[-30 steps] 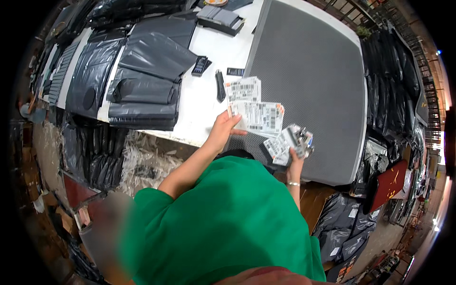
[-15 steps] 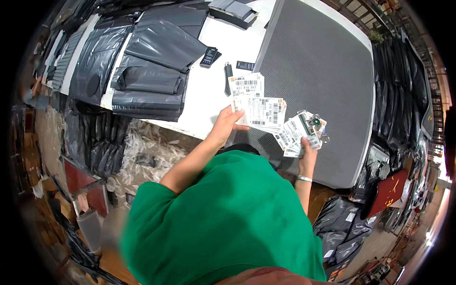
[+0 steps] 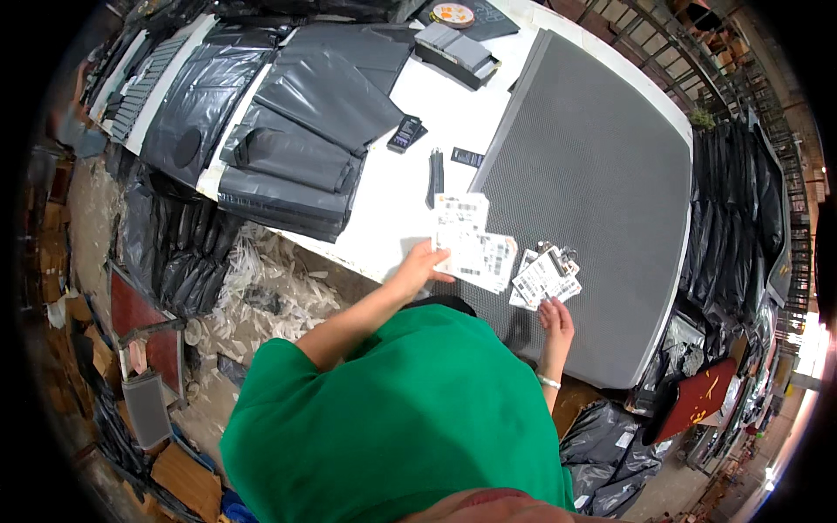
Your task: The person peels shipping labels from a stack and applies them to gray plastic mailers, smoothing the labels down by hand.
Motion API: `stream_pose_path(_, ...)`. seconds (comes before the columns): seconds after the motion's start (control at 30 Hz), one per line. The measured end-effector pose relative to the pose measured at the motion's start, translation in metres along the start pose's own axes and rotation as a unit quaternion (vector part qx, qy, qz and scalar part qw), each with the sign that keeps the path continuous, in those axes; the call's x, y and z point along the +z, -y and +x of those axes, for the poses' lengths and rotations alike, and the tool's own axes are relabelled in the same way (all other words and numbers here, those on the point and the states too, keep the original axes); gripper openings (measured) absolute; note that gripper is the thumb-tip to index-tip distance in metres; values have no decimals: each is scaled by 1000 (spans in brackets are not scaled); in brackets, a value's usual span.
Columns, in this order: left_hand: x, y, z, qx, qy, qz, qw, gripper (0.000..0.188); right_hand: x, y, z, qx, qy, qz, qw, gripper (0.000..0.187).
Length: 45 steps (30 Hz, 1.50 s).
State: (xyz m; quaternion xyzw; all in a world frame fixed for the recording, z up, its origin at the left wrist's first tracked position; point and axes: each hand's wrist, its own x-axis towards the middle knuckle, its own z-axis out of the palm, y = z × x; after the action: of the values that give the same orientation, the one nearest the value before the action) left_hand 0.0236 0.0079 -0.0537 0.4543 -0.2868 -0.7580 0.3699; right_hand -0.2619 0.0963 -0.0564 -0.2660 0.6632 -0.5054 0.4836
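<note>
My left hand is closed on a fanned stack of white barcode labels, thumb on top. The labels stretch over the white table's edge and the grey mat. A smaller bundle of barcode labels lies on the mat to the right, with metal rings or clips at its far side. Just below this bundle is my right hand, its fingers apart and their tips at the bundle's near edge. Whether the fingertips touch the paper is hard to see.
The grey textured mat covers the table's right side. On the white tabletop are a black-handled cutter, small black cards and a black box. Black plastic bags lie left; more hang right. Paper scraps litter the floor.
My right hand has let go of the clipped label bundle, which now rests on the mat. My left hand still holds its stack. The whole view has shifted, with the table lower in the picture.
</note>
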Motion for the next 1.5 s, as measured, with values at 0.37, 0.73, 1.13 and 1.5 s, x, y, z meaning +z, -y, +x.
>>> stream_pose_path(0.37,22,-8,1,88,87,141,982,28,82,37,-23,-16,174,14,985,28)
stream_pose_path(0.73,39,14,-43,11,-57,-46,997,31,74,24,-12,73,264,112,955,24)
stream_pose_path(1.13,-16,-9,-32,7,-80,-72,994,29,183,15,-24,85,196,123,969,15)
stream_pose_path(1.5,-296,-152,87,307,-144,582,739,35,296,7,-38,26,-44,176,983,23)
